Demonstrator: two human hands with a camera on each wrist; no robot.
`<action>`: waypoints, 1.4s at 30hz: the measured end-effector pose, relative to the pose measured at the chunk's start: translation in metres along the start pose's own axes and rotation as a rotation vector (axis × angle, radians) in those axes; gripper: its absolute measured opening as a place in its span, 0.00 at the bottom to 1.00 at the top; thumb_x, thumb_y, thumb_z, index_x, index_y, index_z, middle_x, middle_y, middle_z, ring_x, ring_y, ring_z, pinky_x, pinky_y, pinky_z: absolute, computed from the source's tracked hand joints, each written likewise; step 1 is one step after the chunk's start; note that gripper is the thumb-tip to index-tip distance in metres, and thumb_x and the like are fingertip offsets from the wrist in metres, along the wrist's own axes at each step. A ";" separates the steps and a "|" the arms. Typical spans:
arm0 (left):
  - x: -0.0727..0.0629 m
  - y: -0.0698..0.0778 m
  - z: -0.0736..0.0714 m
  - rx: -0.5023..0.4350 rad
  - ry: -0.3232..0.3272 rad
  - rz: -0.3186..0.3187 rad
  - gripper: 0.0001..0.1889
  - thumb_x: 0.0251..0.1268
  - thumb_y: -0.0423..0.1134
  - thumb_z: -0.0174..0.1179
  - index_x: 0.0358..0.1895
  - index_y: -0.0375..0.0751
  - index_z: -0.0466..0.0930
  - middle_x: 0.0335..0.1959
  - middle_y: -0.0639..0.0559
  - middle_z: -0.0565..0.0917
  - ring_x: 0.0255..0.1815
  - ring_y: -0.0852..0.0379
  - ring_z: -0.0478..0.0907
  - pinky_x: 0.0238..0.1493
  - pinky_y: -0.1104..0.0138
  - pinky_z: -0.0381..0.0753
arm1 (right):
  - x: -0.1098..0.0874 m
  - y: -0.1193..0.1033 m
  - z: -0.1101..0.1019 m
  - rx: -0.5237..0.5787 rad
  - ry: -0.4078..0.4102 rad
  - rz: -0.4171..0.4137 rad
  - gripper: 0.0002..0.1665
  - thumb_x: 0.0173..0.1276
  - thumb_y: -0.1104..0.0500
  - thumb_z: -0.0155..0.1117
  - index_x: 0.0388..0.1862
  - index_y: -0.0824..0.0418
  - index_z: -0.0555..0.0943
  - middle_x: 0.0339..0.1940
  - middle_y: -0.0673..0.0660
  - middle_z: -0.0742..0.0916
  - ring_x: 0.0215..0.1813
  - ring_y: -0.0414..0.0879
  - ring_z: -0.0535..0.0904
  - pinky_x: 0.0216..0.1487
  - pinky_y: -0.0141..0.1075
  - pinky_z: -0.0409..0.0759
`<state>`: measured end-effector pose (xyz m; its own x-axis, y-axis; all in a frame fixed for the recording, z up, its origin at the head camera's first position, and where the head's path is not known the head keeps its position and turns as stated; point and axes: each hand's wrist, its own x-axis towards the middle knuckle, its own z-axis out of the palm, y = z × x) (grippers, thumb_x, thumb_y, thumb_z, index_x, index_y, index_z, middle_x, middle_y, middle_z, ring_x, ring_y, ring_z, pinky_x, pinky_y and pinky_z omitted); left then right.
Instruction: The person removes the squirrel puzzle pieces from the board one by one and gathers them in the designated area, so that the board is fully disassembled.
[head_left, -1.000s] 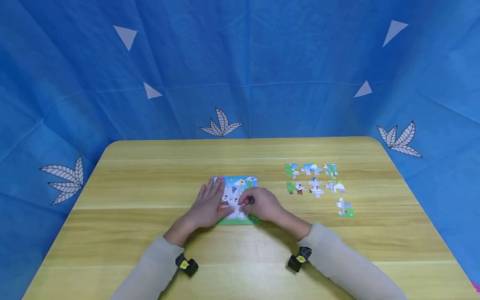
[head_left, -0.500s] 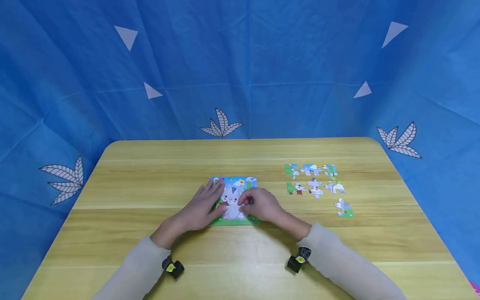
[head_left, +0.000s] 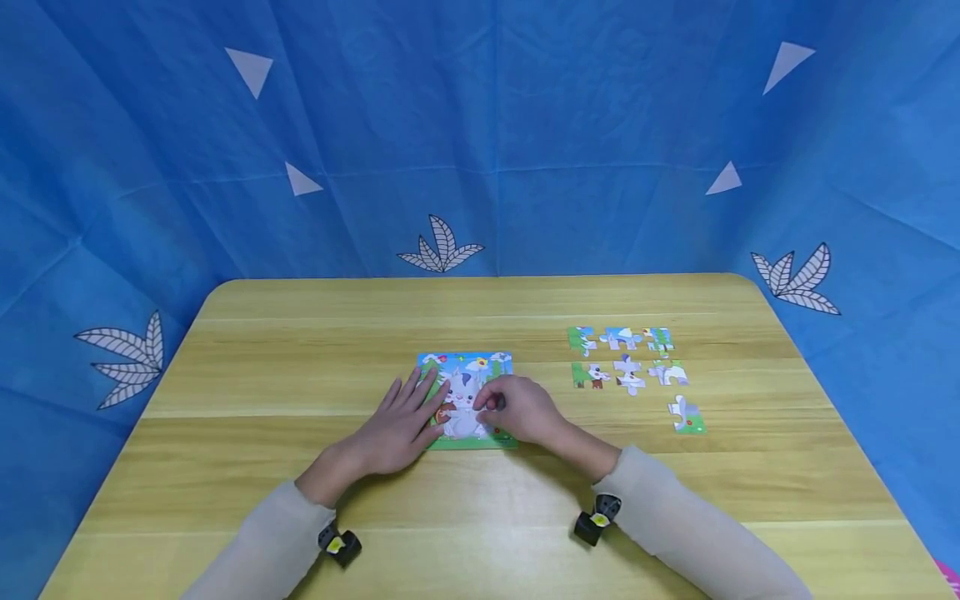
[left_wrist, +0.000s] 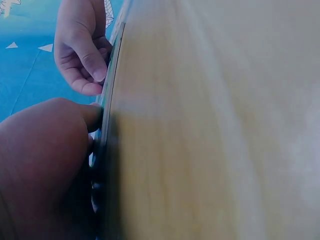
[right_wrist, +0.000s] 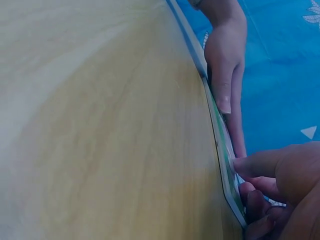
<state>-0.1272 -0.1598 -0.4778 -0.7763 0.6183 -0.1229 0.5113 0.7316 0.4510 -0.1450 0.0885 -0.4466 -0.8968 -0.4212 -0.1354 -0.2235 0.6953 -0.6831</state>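
A rabbit jigsaw puzzle point(head_left: 467, 427) lies flat on the wooden table in front of the person. Spread over its left side is the left hand point(head_left: 393, 429), with straight fingers and the fingertips on the picture. The right hand point(head_left: 525, 408) comes in from the right. Its fingers are curled, and thumb and index finger pinch at a puzzle piece near the middle of the picture; the piece's outline is mostly hidden. In the right wrist view, the right thumb and fingers point(right_wrist: 265, 167) sit right at the puzzle's surface, with the left hand point(right_wrist: 225, 60) beyond.
Several loose jigsaw pieces point(head_left: 630, 373) lie in rows on the right of the table point(head_left: 300, 333), one of them, a corner piece point(head_left: 687, 415), lower than the others. A blue cloth point(head_left: 495, 125) hangs behind and at both sides.
The left hand has shifted left and toward the person across the puzzle, fingers spreading wider, uncovering more of the picture's upper left. The right hand stays in place.
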 end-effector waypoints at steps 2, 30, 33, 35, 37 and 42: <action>0.001 -0.002 0.003 0.008 0.000 0.001 0.34 0.85 0.55 0.37 0.84 0.46 0.42 0.85 0.44 0.37 0.83 0.42 0.26 0.78 0.41 0.32 | -0.001 -0.001 0.000 -0.001 0.004 -0.008 0.06 0.62 0.61 0.76 0.32 0.52 0.86 0.27 0.44 0.80 0.30 0.39 0.74 0.36 0.34 0.73; 0.000 0.006 -0.007 -0.036 -0.051 -0.036 0.34 0.85 0.52 0.39 0.83 0.42 0.41 0.84 0.42 0.36 0.83 0.41 0.25 0.78 0.42 0.29 | -0.001 -0.006 0.003 0.007 0.004 0.024 0.10 0.59 0.59 0.79 0.33 0.54 0.83 0.28 0.44 0.83 0.31 0.38 0.76 0.38 0.35 0.75; 0.001 0.005 -0.006 -0.031 -0.048 -0.039 0.34 0.85 0.53 0.39 0.83 0.42 0.41 0.84 0.43 0.36 0.83 0.41 0.25 0.78 0.42 0.29 | -0.002 -0.006 0.003 0.022 0.012 0.025 0.10 0.59 0.60 0.79 0.33 0.54 0.83 0.29 0.44 0.83 0.31 0.38 0.76 0.38 0.35 0.75; 0.001 0.005 -0.006 -0.031 -0.049 -0.039 0.34 0.85 0.53 0.39 0.83 0.42 0.41 0.84 0.43 0.36 0.83 0.41 0.25 0.78 0.42 0.29 | -0.002 -0.006 0.004 0.038 0.013 0.027 0.10 0.59 0.60 0.79 0.33 0.54 0.83 0.28 0.44 0.83 0.31 0.38 0.76 0.38 0.35 0.75; 0.001 0.006 -0.006 -0.034 -0.047 -0.036 0.34 0.85 0.52 0.39 0.83 0.41 0.42 0.84 0.42 0.36 0.83 0.40 0.26 0.78 0.42 0.29 | -0.003 -0.005 0.004 0.051 0.014 0.026 0.09 0.59 0.61 0.79 0.34 0.55 0.84 0.29 0.44 0.83 0.31 0.39 0.76 0.38 0.35 0.75; 0.000 0.007 -0.008 -0.053 -0.045 -0.027 0.34 0.85 0.51 0.40 0.83 0.40 0.43 0.84 0.40 0.38 0.83 0.38 0.27 0.78 0.41 0.30 | -0.004 -0.005 0.005 0.073 0.016 0.035 0.09 0.60 0.61 0.78 0.37 0.54 0.86 0.30 0.44 0.83 0.32 0.39 0.76 0.38 0.34 0.75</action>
<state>-0.1266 -0.1571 -0.4671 -0.7715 0.6118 -0.1743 0.4693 0.7324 0.4934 -0.1386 0.0838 -0.4457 -0.9096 -0.3878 -0.1490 -0.1640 0.6647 -0.7289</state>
